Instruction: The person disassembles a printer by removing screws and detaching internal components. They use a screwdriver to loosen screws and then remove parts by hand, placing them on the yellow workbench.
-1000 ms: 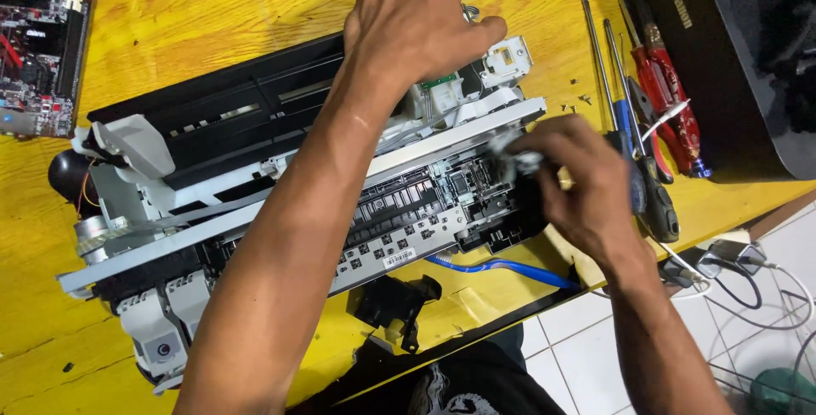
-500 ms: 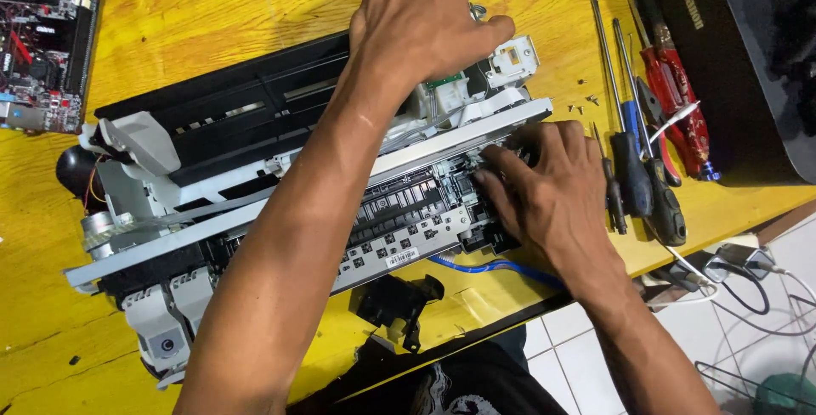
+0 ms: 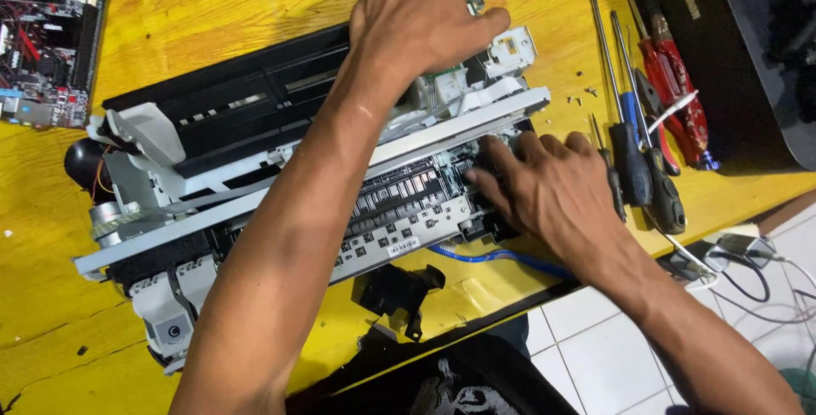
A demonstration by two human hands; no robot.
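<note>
Head view, near to far.

Nearest, at 6 o'clock by the desk's front edge: a loose black plastic part [image 3: 398, 289] lies flat on the yellow desk [image 3: 51, 330], apart from the main unit. A blue cable [image 3: 489, 255] curves out from under the unit just beside it, toward 4 o'clock.

Centre: opened printer chassis [image 3: 255, 177], cover off, lying diagonally from 8 o'clock to 1 o'clock. A grey metal rail runs along its length; black roller and rib assembly exposed below the rail.

Right hand [image 3: 557, 190] at 3 o'clock: palm down, fingers spread and lightly curled, fingertips pressed into the black mechanism at the chassis's right end. It holds no tool.

Left hand [image 3: 421, 16] at 12 o'clock: forearm crosses over the chassis; hand cupped over the upper right corner, over the white plastic parts there. Whether it grips anything underneath cannot be told.

Far right, 2 o'clock: screwdrivers [image 3: 633, 139] and red-handled pliers [image 3: 676, 101] lie side by side, beside a black casing [image 3: 731, 58].

Far left, 10 o'clock: a circuit board [image 3: 47, 50] at the desk edge.
</note>
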